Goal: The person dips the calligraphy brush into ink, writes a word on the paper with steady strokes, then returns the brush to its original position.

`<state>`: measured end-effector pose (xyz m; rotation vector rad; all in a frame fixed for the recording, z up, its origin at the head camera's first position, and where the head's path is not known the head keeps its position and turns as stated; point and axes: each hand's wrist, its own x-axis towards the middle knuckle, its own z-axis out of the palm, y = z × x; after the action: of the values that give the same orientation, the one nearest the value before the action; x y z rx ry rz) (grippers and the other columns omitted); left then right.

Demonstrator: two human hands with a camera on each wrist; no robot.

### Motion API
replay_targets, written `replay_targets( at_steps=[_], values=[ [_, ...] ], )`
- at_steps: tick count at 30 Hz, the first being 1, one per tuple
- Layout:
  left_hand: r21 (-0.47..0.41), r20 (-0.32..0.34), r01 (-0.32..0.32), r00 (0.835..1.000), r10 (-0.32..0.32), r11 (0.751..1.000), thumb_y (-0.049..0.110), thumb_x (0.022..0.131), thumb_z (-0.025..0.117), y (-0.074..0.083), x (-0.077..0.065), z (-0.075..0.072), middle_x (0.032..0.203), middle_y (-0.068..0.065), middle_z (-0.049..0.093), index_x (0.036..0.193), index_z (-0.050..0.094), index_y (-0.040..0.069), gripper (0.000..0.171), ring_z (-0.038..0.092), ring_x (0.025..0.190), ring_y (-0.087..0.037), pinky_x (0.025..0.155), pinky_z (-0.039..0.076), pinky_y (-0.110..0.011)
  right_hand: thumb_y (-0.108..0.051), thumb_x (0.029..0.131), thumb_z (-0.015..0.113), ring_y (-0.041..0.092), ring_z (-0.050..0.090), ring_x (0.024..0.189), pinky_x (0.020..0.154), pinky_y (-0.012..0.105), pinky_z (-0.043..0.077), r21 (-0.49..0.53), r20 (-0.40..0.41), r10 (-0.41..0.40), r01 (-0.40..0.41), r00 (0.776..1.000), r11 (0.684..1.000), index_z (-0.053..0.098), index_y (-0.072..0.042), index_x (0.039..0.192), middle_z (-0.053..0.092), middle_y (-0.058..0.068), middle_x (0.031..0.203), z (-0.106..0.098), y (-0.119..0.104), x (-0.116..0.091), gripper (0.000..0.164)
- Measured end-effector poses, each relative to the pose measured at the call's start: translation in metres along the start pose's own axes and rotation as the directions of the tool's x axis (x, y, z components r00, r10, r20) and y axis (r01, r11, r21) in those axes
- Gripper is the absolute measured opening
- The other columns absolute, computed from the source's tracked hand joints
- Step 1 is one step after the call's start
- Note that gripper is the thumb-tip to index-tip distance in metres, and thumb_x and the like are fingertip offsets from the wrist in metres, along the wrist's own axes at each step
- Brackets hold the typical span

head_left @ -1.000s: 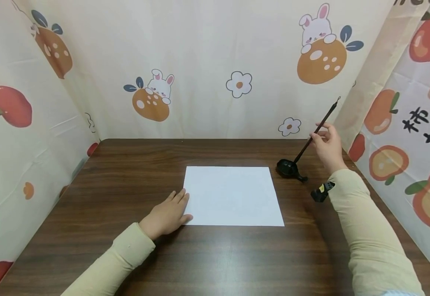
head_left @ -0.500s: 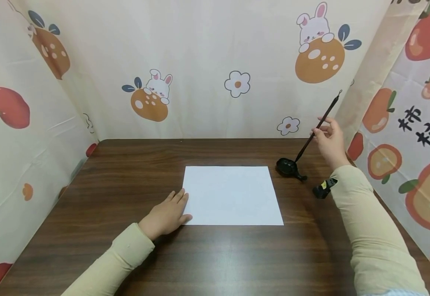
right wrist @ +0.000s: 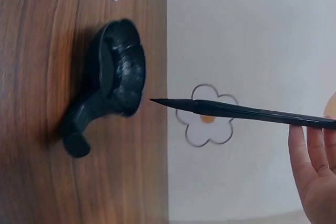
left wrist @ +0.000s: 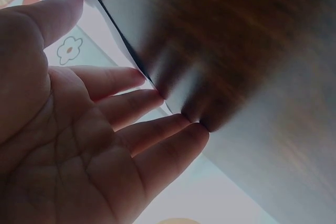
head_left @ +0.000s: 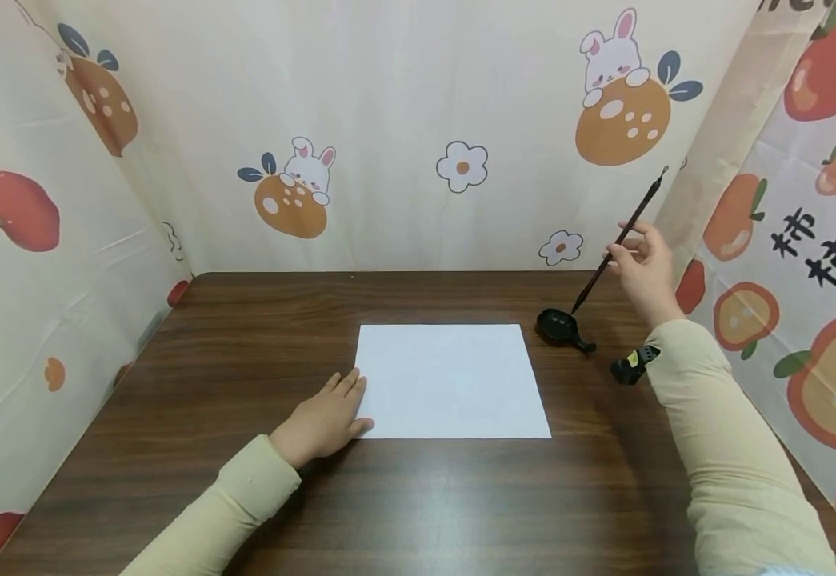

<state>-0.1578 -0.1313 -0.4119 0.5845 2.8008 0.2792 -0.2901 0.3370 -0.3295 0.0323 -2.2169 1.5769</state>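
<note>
In the head view, my right hand (head_left: 644, 268) pinches the shaft of a dark calligraphy brush (head_left: 637, 214), which leans with its tip down. Under it sits a small black ink dish (head_left: 557, 324) with a scalloped rim and a short curved handle. The right wrist view shows the brush's pointed bristles (right wrist: 170, 103) apart from the dish (right wrist: 124, 69), just above its rim. My left hand (head_left: 324, 422) rests with fingers extended on the left edge of a blank white sheet of paper (head_left: 454, 382). In the left wrist view, its fingertips (left wrist: 197, 129) touch the tabletop and the paper's edge.
The dark wood table (head_left: 418, 504) carries the paper in its middle and the dish to the paper's right. Printed curtains (head_left: 389, 96) stand along the back and both sides. A small black camera (head_left: 631, 366) is worn at my right wrist.
My right hand has risen slightly and shifted a little right, lifting the brush, whose upper end stands higher than before. The left hand, paper and dish stay in place.
</note>
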Motion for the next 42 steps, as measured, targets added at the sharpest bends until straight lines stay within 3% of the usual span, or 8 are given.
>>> replay_targets(
  at_steps=[10,24,35,42],
  values=[
    [0.011,-0.009,0.0,1.0,0.001,1.0,0.038,0.098,0.057,0.0,0.001,0.003,0.159,-0.022,0.027,0.149,0.034,-0.004,0.07,0.029,0.145,-0.045,0.115,0.032,-0.056,-0.012,0.097,0.059,0.004,0.066,0.085,0.072,0.016,0.058,0.063,0.076,-0.078,0.073,0.994,0.995,0.052,-0.021,0.13,0.059,0.0,0.096,0.024,-0.025,0.0,0.034],
    [0.014,-0.011,0.009,1.0,-0.009,1.0,0.039,0.098,0.057,0.002,0.0,0.002,0.159,-0.021,0.027,0.149,0.035,-0.003,0.07,0.029,0.144,-0.045,0.115,0.033,-0.056,-0.018,0.098,0.059,0.008,0.065,0.087,0.075,0.022,0.059,0.001,0.201,-0.149,0.152,0.968,0.988,0.049,-0.017,0.133,0.06,0.004,0.098,0.074,-0.071,-0.011,0.036],
    [0.005,-0.015,0.017,1.0,-0.017,1.0,0.04,0.097,0.058,0.002,0.001,0.003,0.16,-0.02,0.027,0.15,0.035,-0.002,0.071,0.03,0.144,-0.045,0.114,0.034,-0.057,-0.012,0.098,0.059,0.014,0.065,0.085,0.08,0.036,0.061,0.078,0.273,-0.209,0.195,0.939,0.978,0.049,-0.014,0.127,0.059,0.006,0.095,0.113,-0.09,-0.022,0.031],
    [0.006,-0.018,0.015,1.0,-0.015,1.0,0.039,0.098,0.057,0.004,0.0,0.002,0.16,-0.02,0.027,0.15,0.035,-0.002,0.07,0.03,0.144,-0.045,0.114,0.034,-0.056,-0.009,0.097,0.058,0.017,0.065,0.084,0.078,0.034,0.061,0.103,0.306,-0.227,0.205,0.925,0.973,0.048,-0.009,0.127,0.059,0.007,0.095,0.136,-0.097,-0.026,0.032]
  ],
)
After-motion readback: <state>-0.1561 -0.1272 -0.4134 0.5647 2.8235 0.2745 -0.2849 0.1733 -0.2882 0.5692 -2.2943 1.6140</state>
